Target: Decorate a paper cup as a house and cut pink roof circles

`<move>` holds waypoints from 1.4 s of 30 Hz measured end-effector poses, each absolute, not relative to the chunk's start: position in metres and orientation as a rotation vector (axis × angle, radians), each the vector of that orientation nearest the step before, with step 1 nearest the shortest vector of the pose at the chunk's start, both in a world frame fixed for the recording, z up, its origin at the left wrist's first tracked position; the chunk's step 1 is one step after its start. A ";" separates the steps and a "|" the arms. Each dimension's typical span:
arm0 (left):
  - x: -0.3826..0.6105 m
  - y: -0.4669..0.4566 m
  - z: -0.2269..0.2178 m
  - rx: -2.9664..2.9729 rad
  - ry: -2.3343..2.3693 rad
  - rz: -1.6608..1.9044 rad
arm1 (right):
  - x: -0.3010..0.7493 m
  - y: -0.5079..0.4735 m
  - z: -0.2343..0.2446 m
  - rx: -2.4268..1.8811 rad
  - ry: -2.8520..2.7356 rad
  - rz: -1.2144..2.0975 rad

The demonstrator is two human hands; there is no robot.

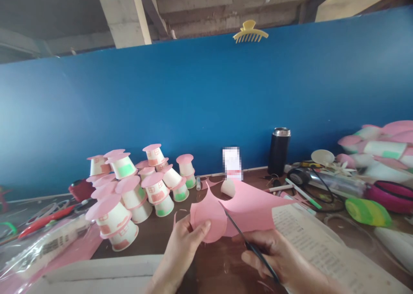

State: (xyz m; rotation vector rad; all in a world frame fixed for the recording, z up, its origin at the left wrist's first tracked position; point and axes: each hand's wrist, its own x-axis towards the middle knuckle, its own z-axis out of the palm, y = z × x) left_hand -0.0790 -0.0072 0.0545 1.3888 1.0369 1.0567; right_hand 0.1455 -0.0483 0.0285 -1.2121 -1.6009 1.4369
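Observation:
Between its thumb and fingers, my left hand (pixel 187 246) pinches a rounded piece of pink paper (pixel 209 221), which shows a curved edge or line. My right hand (pixel 271 251) is closed around a dark pair of scissors (pixel 240 231), seen almost edge-on. The scissors' thin blade lies at the right border of the rounded piece, where it meets a larger pink sheet (pixel 251 203). That sheet spreads behind the right hand, with a pointed tip sticking up. Behind it a white paper cup (pixel 228 187) is partly hidden.
Decorated paper cups with pink tops (pixel 155 186) stand stacked at left; more lie piled at right (pixel 383 150). A black flask (pixel 279 152) stands by the blue partition (pixel 193 100). Printed paper (pixel 309 233), markers (pixel 303 194) and a magenta pouch (pixel 387 197) lie at right. Plastic wrapping (pixel 48 246) covers the left.

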 end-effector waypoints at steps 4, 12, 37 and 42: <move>-0.078 -0.006 0.055 1.365 1.030 1.072 | 0.145 -0.049 0.031 -1.223 -1.632 1.407; -0.080 0.000 0.046 1.322 1.098 1.082 | 0.143 -0.047 0.032 -1.249 -1.591 1.429; -0.059 -0.018 0.037 0.959 0.899 1.176 | 0.136 -0.052 0.041 -1.198 -1.729 1.333; -0.056 -0.022 0.043 1.070 1.088 1.195 | 0.135 -0.051 0.044 -1.209 -1.718 1.365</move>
